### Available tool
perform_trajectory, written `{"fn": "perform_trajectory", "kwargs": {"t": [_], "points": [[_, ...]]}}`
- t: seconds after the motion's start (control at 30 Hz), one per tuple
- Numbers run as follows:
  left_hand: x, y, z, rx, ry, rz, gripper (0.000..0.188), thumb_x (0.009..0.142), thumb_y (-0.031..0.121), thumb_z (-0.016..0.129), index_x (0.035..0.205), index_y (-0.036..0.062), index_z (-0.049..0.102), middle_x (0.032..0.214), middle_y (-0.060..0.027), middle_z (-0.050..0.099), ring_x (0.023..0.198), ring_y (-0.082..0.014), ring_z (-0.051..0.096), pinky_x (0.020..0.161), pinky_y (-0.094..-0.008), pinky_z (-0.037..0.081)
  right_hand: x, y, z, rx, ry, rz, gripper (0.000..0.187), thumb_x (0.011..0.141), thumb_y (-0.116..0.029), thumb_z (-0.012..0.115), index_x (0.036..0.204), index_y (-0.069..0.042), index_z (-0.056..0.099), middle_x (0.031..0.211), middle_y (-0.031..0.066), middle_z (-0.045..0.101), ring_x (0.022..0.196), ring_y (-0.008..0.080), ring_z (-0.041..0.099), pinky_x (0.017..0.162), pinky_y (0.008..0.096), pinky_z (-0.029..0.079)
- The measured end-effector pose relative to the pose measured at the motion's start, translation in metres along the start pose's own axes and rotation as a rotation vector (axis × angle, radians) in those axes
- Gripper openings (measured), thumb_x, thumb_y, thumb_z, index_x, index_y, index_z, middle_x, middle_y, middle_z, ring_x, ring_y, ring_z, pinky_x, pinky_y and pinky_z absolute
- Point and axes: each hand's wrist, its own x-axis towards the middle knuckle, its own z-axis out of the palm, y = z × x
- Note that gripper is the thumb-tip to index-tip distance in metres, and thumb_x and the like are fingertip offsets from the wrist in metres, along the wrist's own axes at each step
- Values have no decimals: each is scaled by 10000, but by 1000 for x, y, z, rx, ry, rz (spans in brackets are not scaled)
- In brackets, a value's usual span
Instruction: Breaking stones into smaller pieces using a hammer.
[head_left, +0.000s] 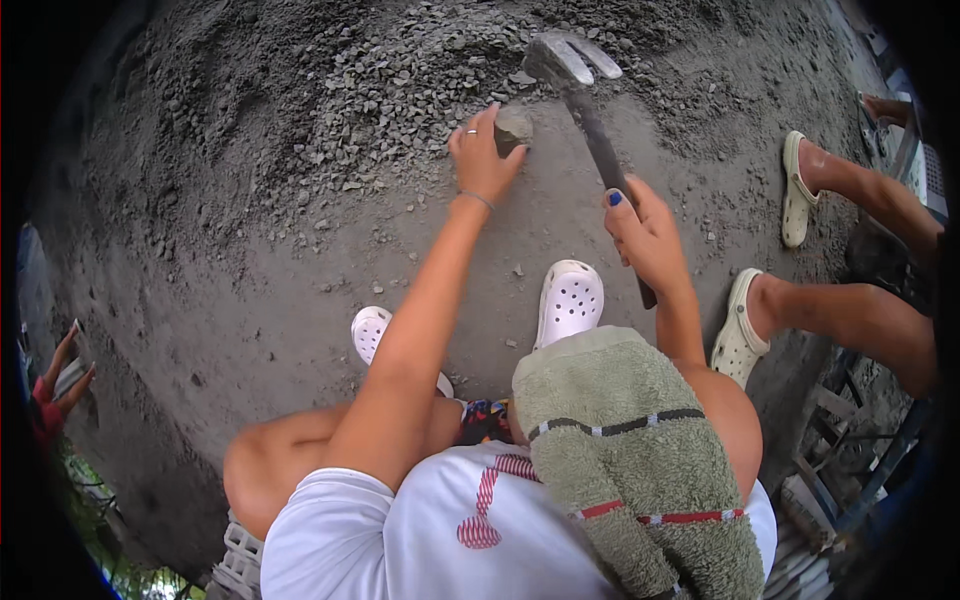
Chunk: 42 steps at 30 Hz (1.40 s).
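Observation:
My left hand grips a grey stone, its fingers on the left side and the thumb on the near side. The stone rests on the ground at the edge of a spread of crushed gravel. In my right hand is a claw hammer, held by its dark handle. Its worn metal head is raised beyond and to the right of the stone, apart from it, with the forked claw pointing right. The handle's end sticks out below my fist.
White clogs are on my feet, near the stone. A folded green towel lies over my right thigh. To the right, another person's legs in cream clogs stretch in. Another person's hands show at the far left. Dusty grey ground surrounds me.

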Motion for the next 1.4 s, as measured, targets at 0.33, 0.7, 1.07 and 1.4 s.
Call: {"fn": "perform_trajectory", "kwargs": {"t": [0.33,0.7,1.07,1.4], "points": [[5,-7,6,79,-101,-41,739,591,287,697,1196,60,339,1131,-117,460,1070,-242,409,925,-400,218,34,81,35,-129,83,-81,302,821,-307,450,751,-13,472,584,143,507,525,248,491,502,351,377],[9,-6,3,14,-94,-49,638,561,308,697,1096,72,444,1067,-140,492,1046,-260,419,935,-398,217,0,-6,9,221,34,-535,348,831,-371,439,742,-34,428,535,-34,370,451,46,345,402,187,275],[-2,2,15,-11,-52,-36,571,557,293,699,1028,56,480,994,-125,523,976,-260,458,928,-398,240,21,34,17,148,103,-25,307,859,-349,389,714,-79,405,500,-34,343,378,37,321,361,177,294],[-11,-11,14,35,264,-122,544,528,320,717,945,39,509,890,-121,541,884,-269,487,895,-391,283,21,47,35,53,242,-366,336,838,-338,436,705,-30,435,522,-9,411,477,73,355,432,231,303]]}}
